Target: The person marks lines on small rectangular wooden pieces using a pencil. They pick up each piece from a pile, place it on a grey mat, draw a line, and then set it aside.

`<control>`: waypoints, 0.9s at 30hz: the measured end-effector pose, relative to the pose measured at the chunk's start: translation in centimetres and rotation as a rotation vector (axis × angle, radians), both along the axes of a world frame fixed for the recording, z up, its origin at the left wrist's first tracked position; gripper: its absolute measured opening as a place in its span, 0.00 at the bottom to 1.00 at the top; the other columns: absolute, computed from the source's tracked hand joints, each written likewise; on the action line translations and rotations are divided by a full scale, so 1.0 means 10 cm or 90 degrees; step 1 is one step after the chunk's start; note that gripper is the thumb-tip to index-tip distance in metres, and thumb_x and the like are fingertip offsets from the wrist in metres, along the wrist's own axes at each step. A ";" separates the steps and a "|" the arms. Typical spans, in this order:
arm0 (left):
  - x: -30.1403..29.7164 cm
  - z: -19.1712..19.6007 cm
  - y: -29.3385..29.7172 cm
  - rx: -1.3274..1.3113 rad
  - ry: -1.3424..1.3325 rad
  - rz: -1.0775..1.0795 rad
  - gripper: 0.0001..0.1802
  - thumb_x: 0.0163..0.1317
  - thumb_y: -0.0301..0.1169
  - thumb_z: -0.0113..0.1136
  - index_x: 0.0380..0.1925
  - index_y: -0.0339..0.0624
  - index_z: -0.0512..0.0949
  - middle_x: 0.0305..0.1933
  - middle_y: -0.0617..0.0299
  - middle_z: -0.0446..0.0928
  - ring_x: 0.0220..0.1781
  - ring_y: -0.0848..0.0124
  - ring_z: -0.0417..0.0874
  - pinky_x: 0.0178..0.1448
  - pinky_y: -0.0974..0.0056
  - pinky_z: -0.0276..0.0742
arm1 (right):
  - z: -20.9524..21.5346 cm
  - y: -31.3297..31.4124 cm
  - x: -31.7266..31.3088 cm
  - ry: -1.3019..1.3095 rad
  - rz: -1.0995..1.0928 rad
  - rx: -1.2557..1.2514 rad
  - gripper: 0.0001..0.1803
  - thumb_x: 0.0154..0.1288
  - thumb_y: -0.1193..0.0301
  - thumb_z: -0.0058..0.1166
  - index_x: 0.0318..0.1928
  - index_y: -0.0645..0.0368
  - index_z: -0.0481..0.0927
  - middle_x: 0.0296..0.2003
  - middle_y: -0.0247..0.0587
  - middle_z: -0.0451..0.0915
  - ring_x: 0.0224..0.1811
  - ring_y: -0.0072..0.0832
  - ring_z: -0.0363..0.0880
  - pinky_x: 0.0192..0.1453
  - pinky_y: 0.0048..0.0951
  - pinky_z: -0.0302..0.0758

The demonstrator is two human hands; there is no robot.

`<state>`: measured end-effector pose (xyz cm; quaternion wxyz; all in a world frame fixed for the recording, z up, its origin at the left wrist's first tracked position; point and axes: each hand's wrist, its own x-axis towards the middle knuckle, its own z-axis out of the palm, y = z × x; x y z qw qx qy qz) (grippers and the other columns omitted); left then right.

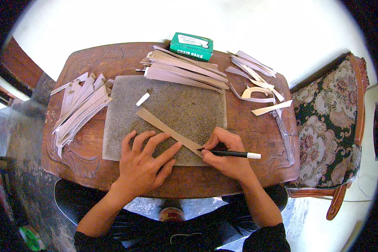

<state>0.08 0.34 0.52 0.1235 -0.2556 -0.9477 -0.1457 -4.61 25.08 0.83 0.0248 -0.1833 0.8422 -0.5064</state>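
Observation:
A thin, flat, light-brown strip lies slantwise on a grey speckled board. My left hand rests flat with fingers spread, and its fingertips touch the near edge of the strip. Pinched in my right hand is a black marker pen with a white end. The pen's tip meets the strip near its right end, where my right fingers partly cover the strip. A loose white pen cap sits on the board beyond the strip's far end.
Bundles of similar strips lie at the left and at the back of the carved wooden table. More loose strips and a curved pale piece lie at right. A green box stands behind; a floral chair stands right.

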 end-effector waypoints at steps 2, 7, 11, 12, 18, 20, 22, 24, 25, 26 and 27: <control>0.00 0.00 0.00 0.002 0.000 -0.001 0.25 0.61 0.43 0.63 0.60 0.64 0.80 0.64 0.61 0.72 0.65 0.55 0.68 0.71 0.39 0.57 | 0.01 0.00 0.00 -0.007 0.001 0.001 0.11 0.49 0.73 0.66 0.26 0.60 0.75 0.25 0.42 0.76 0.27 0.33 0.78 0.32 0.32 0.73; 0.00 0.00 0.00 0.001 -0.006 0.001 0.24 0.61 0.43 0.63 0.60 0.65 0.80 0.64 0.61 0.72 0.65 0.55 0.68 0.72 0.39 0.57 | 0.04 -0.02 0.01 0.011 0.000 0.009 0.11 0.49 0.73 0.66 0.26 0.61 0.75 0.25 0.42 0.76 0.27 0.33 0.78 0.32 0.32 0.73; 0.00 0.00 0.00 0.000 -0.006 0.003 0.25 0.61 0.44 0.64 0.60 0.65 0.80 0.64 0.62 0.72 0.65 0.55 0.68 0.72 0.40 0.57 | 0.01 -0.01 0.01 0.009 0.000 -0.002 0.11 0.49 0.73 0.66 0.26 0.61 0.74 0.25 0.42 0.76 0.27 0.33 0.78 0.32 0.32 0.73; 0.00 0.00 0.00 -0.001 -0.006 0.003 0.25 0.60 0.44 0.64 0.60 0.65 0.80 0.64 0.62 0.72 0.65 0.55 0.68 0.72 0.40 0.57 | 0.02 -0.01 0.01 0.004 0.001 -0.001 0.11 0.49 0.73 0.66 0.26 0.61 0.74 0.25 0.42 0.76 0.27 0.33 0.78 0.32 0.32 0.73; -0.01 0.01 0.02 -0.008 0.013 0.011 0.23 0.62 0.44 0.62 0.59 0.65 0.80 0.63 0.66 0.73 0.64 0.60 0.69 0.70 0.41 0.58 | 0.02 0.05 -0.01 -0.032 -0.008 -0.008 0.11 0.49 0.74 0.67 0.26 0.60 0.75 0.25 0.39 0.77 0.28 0.29 0.78 0.33 0.29 0.73; -0.01 0.01 0.02 -0.006 0.012 0.013 0.23 0.62 0.44 0.62 0.59 0.65 0.80 0.63 0.66 0.73 0.64 0.60 0.69 0.70 0.41 0.58 | 0.06 0.07 -0.01 -0.045 0.002 -0.017 0.11 0.50 0.78 0.66 0.25 0.60 0.74 0.27 0.36 0.79 0.32 0.23 0.79 0.36 0.25 0.73; -0.01 0.01 0.02 0.000 0.013 0.013 0.23 0.62 0.44 0.62 0.59 0.65 0.80 0.63 0.66 0.73 0.64 0.60 0.69 0.70 0.41 0.58 | 0.14 0.09 0.01 -0.056 0.001 -0.044 0.11 0.50 0.78 0.66 0.25 0.60 0.74 0.28 0.37 0.79 0.32 0.24 0.79 0.36 0.25 0.73; 0.00 0.00 0.01 0.001 0.011 0.016 0.23 0.62 0.44 0.62 0.59 0.65 0.80 0.63 0.66 0.73 0.64 0.60 0.69 0.70 0.41 0.58 | 0.21 0.08 0.04 -0.051 0.003 -0.061 0.11 0.50 0.76 0.67 0.26 0.60 0.75 0.26 0.38 0.79 0.30 0.26 0.79 0.35 0.27 0.73; 0.00 0.01 0.02 0.003 0.011 0.015 0.23 0.62 0.44 0.62 0.59 0.64 0.80 0.63 0.66 0.73 0.64 0.60 0.69 0.70 0.41 0.58 | 0.25 0.08 0.06 -0.038 0.003 -0.064 0.11 0.49 0.74 0.68 0.27 0.59 0.76 0.25 0.39 0.79 0.29 0.27 0.79 0.34 0.28 0.73; -0.01 0.01 0.02 0.003 0.009 0.013 0.24 0.62 0.44 0.62 0.59 0.65 0.80 0.63 0.66 0.73 0.64 0.60 0.69 0.70 0.41 0.58 | 0.27 0.08 0.07 -0.025 0.002 -0.067 0.11 0.49 0.71 0.68 0.28 0.59 0.77 0.24 0.39 0.78 0.27 0.29 0.79 0.33 0.30 0.73; -0.01 0.01 0.02 0.003 0.008 0.012 0.24 0.62 0.44 0.62 0.60 0.65 0.80 0.63 0.66 0.73 0.64 0.60 0.69 0.70 0.41 0.58 | 0.26 0.08 0.07 -0.023 0.010 -0.059 0.11 0.49 0.71 0.68 0.28 0.59 0.77 0.24 0.40 0.78 0.27 0.29 0.79 0.33 0.30 0.74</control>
